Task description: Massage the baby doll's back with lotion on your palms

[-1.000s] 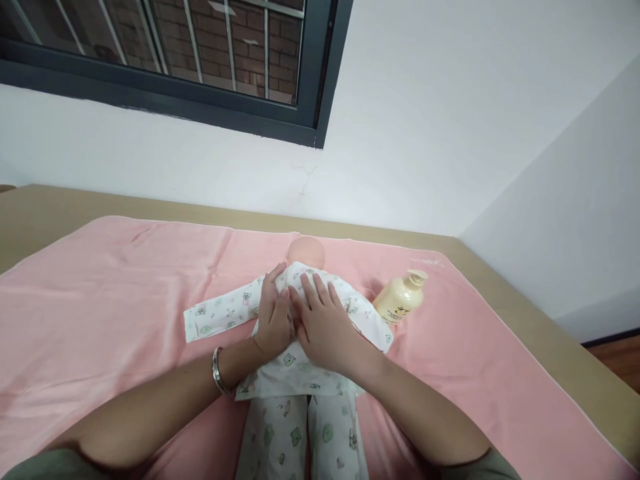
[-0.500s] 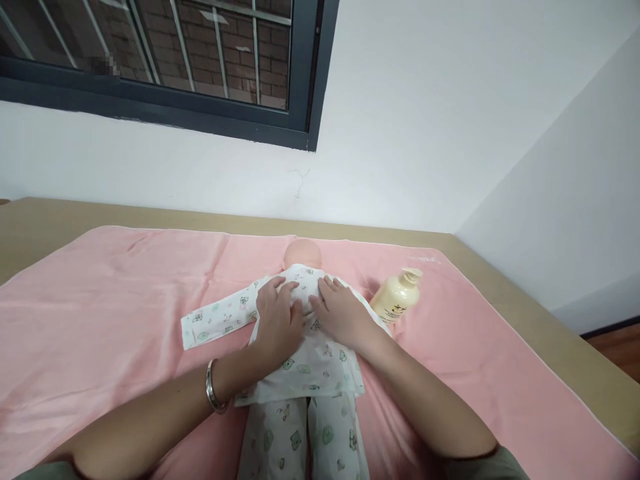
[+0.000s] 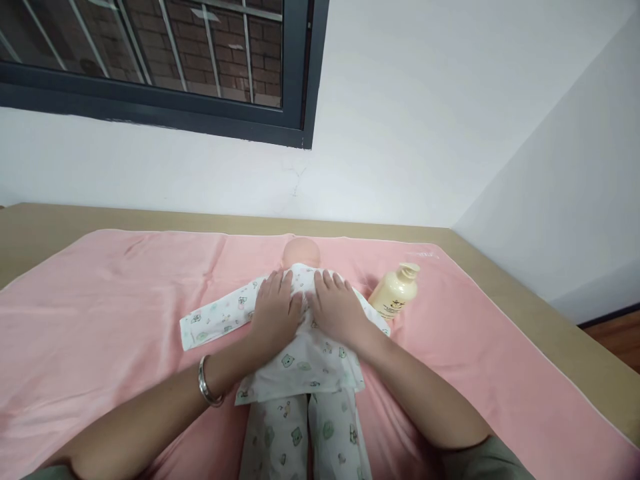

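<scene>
A baby doll (image 3: 301, 252) lies on the pink sheet, its bald head pointing away from me. It wears a white printed top (image 3: 300, 373) and matching trousers (image 3: 280, 433). Flat on the upper part of the top rests my left hand (image 3: 275, 307), fingers stretched out toward the head. Beside it my right hand (image 3: 337, 307) lies flat on the other side of the top, fingers also extended. Neither hand holds anything. The doll's left-hand sleeve (image 3: 217, 317) reaches out sideways; the other sleeve is partly hidden behind my right forearm.
A cream pump bottle (image 3: 395, 291) stands just right of the doll. The pink sheet (image 3: 125, 300) covers most of a wooden surface (image 3: 150, 219). Behind it rises a white wall (image 3: 390, 120) with a dark-framed window (image 3: 295, 80).
Both hands have flattened on the doll's top, their fingers straightening toward the head. My left hand's fingers were more bent and spread before. The camera view has shifted slightly.
</scene>
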Motion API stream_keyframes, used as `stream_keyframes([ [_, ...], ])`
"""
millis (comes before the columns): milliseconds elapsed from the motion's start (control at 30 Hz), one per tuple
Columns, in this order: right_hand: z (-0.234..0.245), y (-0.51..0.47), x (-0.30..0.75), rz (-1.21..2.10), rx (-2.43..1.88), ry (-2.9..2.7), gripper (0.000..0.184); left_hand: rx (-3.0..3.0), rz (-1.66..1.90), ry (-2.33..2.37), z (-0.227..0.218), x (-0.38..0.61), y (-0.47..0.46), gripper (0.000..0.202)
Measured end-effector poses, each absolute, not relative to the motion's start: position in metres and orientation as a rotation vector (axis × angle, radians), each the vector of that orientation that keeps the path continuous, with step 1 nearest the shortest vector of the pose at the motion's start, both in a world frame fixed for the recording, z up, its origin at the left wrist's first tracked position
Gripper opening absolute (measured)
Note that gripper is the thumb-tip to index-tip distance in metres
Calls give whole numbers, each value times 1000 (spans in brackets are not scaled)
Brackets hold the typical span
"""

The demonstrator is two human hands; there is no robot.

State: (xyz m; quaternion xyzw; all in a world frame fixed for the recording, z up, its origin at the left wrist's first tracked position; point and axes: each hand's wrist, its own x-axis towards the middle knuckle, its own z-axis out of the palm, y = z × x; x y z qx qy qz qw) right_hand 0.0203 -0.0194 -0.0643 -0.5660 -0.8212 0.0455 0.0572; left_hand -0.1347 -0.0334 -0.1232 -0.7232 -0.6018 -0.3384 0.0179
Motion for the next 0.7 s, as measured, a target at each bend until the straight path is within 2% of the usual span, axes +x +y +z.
stream_keyframes([
  [133,-66,6,26,223,-1764,-2432,60,-2232,-1039,-1864,-127,-126,-46,51],
  [267,-70,-27,15,48,-1668,-2479,59,-2296,-1088,-1760,-126,-142,-22,39],
  [367,-67,-41,14,34,-1612,-2537,59,-2318,-1120,-1694,-125,-148,-13,34],
  [567,-61,4,24,292,-1697,-2478,60,-2221,-1097,-1787,-124,-124,-48,49],
  [700,-65,-18,18,167,-1697,-2474,59,-2278,-1093,-1713,-123,-132,-41,41],
])
